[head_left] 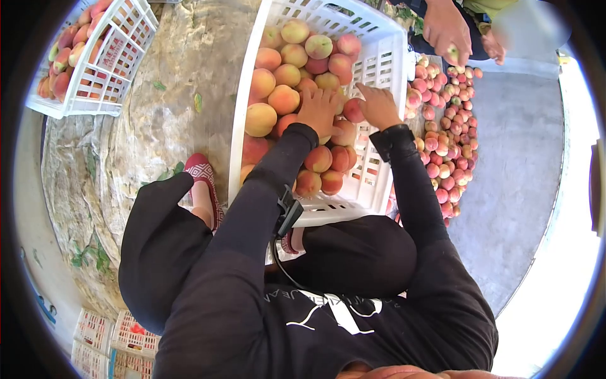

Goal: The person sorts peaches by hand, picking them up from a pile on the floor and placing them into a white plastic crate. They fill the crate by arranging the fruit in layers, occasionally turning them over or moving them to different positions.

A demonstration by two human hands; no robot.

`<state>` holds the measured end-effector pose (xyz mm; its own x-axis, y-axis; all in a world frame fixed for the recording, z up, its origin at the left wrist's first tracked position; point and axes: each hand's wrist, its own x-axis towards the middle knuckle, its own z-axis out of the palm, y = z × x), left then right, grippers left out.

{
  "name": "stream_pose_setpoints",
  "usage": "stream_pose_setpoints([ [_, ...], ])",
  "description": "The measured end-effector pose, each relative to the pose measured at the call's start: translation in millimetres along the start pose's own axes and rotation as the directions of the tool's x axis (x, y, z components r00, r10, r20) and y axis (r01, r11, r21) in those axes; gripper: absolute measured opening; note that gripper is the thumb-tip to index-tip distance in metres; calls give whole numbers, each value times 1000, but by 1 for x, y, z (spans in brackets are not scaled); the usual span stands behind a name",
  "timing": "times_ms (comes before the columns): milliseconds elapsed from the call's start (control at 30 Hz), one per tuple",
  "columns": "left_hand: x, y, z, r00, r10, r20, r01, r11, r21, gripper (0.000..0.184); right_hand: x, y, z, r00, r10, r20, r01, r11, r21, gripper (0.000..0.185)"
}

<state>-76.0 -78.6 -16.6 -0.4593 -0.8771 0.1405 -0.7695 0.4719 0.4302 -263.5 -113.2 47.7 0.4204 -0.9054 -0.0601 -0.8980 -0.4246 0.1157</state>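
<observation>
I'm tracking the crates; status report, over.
Left hand on peaches; right hand touching red peach. White plastic crate part-filled. Co-worker's hand outside crate; nothing blocking.

Side crate (100, 88) stood upper left, red lettering (112, 53) on slatted wall. Crumpled brownish sheet (170, 38) lay beside it. Leaves (98, 256) lay scattered over sheet, mostly green, one yellowish. Pale crates (91, 330) sat close together, lower left, blue strip (112, 363) between. Smooth grey floor (511, 139) spread at right, bright area (546, 303) beyond. Dark object (595, 188) at far right edge was unclear.
</observation>
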Motion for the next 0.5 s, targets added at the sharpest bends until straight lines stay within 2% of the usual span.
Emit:
stream_pose_setpoints([
  [67, 2, -3, 1, 1000, 24, -18, -25, 998, -49, 79, 4, -5, -1, 999, 28, 30, -28, 1000, -10, 33],
  [100, 3, -4, 1, 1000, 27, -12, -27, 999, -43, 79, 5, -16, -6, 965, 54, 256, -45, 998, -39, 37],
  [133, 3, -5, 1, 998, 42, -37, -45, 996, -75, 78, 7, -23, -7, 880, 79, 468, -52, 996, -70, 42],
  [200, 3, -9, 1, 997, 49, -57, -55, 993, -106, 78, 4, -22, 16, 900, 127, 417, -104, 991, -79, 38],
  [267, 5, -6, -1, 999, 40, 12, -38, 988, -151, 77, -2, -22, 24, 945, 125, 303, -118, 992, -39, 34],
  [333, 6, -4, 1, 999, 46, 10, -44, 986, -159, 78, -3, -19, 33, 953, 119, 278, -116, 993, -27, 30],
  [400, 8, -6, 0, 1000, 30, -5, -30, 988, -153, 80, 2, -25, 33, 953, 96, 286, -68, 992, -105, 28],
  [433, 7, -7, 1, 1000, 10, 5, -9, 985, -170, 83, 1, -28, 27, 941, 136, 309, -116, 990, -81, 27],
  [467, 7, -7, 3, 1000, -11, 20, 14, 982, -190, 87, 0, -28, 22, 925, 150, 348, -160, 987, 1, 35],
  [500, 7, -8, 8, 998, -27, -63, 14, 981, -191, 90, -8, -28, 22, 960, 122, 253, -141, 988, 60, 40],
])
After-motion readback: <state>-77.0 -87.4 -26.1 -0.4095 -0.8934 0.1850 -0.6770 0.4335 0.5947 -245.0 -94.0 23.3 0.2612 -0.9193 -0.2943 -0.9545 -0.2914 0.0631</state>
